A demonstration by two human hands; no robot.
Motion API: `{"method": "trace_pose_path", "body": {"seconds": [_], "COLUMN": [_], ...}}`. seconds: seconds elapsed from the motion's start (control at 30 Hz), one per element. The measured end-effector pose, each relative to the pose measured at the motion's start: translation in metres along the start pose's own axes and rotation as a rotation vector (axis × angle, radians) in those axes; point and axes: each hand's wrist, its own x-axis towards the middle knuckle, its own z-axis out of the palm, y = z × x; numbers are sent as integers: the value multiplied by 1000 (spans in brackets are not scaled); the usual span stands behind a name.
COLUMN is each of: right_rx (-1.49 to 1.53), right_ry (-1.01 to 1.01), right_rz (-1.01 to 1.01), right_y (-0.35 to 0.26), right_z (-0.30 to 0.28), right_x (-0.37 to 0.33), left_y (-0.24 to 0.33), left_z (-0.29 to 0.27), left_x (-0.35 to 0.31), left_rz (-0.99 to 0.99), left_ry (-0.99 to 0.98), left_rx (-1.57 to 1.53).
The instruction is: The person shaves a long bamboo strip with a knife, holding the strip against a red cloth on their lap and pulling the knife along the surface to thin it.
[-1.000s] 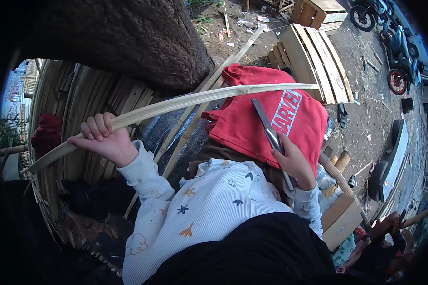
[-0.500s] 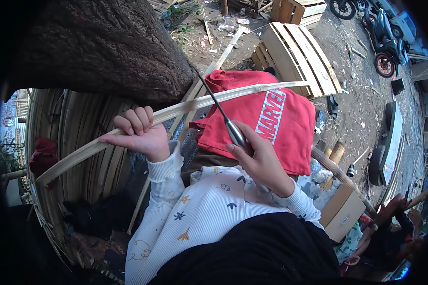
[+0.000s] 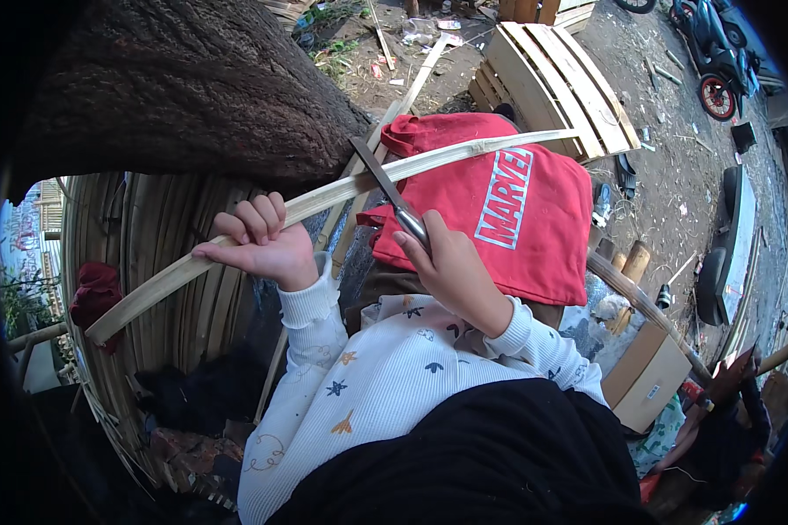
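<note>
A long, pale bamboo strip [image 3: 350, 187] slants across in front of me, its far end up to the right. My left hand [image 3: 263, 242] is closed round its lower left part, thumb laid along it. In my right hand [image 3: 460, 271] is the metal handle of a knife [image 3: 383, 179]. The long dark blade crosses the strip near its middle, touching or just over it. Under the strip, a red cloth bag [image 3: 499, 210] with white lettering lies across my lap.
A thick tree trunk [image 3: 193, 96] stands at the upper left. Below it lean many bamboo slats [image 3: 175, 289]. Wooden crates [image 3: 552, 87] sit beyond the bag. A cardboard box [image 3: 648, 376] and cut bamboo pieces [image 3: 636, 261] lie to the right. Motorcycles [image 3: 718, 70] are parked at the far right.
My right hand has moved slightly up and left, and the knife blade now shows its broad side across the strip. My left hand keeps its hold. The whole view has shifted a little.
</note>
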Motion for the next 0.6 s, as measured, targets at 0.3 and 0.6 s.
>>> {"method": "trace_pose_path", "body": {"seconds": [0.3,0.6], "right_rx": [-312,19], "right_ry": [250,-43], "right_rz": [169,-89], "right_y": [35,-20], "right_z": [-23,-8], "right_x": [21,14], "left_y": [-3,-6], "left_z": [-9,-16], "left_x": [8,15], "left_rz": [4,-16], "left_ry": [-30,-88], "left_rx": [54,-57]}}
